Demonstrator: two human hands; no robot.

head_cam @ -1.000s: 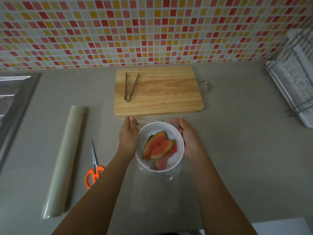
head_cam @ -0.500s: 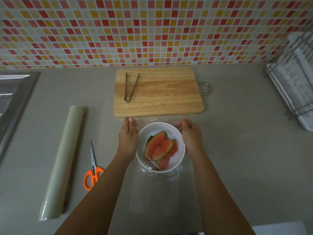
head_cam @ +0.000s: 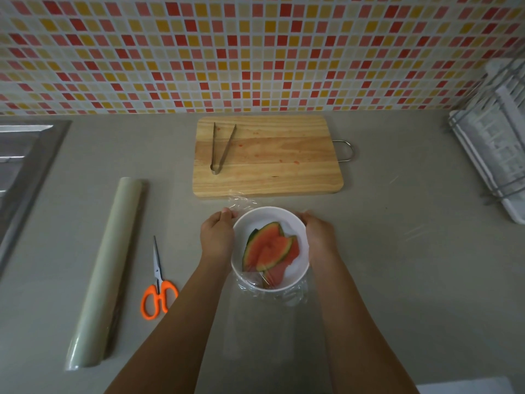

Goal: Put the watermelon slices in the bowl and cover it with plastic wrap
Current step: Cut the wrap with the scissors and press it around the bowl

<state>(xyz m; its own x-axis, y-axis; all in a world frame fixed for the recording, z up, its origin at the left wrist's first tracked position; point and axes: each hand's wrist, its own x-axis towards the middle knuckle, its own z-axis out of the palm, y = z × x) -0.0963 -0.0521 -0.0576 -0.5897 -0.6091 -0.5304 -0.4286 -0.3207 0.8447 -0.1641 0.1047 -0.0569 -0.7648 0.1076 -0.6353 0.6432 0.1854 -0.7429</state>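
Dim, even indoor light, soft shadows, wide-angle bending and blur toward the edges.

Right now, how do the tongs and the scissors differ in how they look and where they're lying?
The tongs are bare grey metal all over, while the scissors have bright orange handles. The tongs lie on the wooden cutting board with their arms spread apart; the scissors lie straight on the counter with blades closed. The tongs sit beyond the bowl, the scissors off to its left. Neither is being touched.

Watermelon bowl, wrapped up

Red green-rinded watermelon slices (head_cam: 268, 248) overlap inside the round white bowl (head_cam: 295, 275); clear crinkly plastic wrap (head_cam: 287, 298) stretches over it, bunching underneath.
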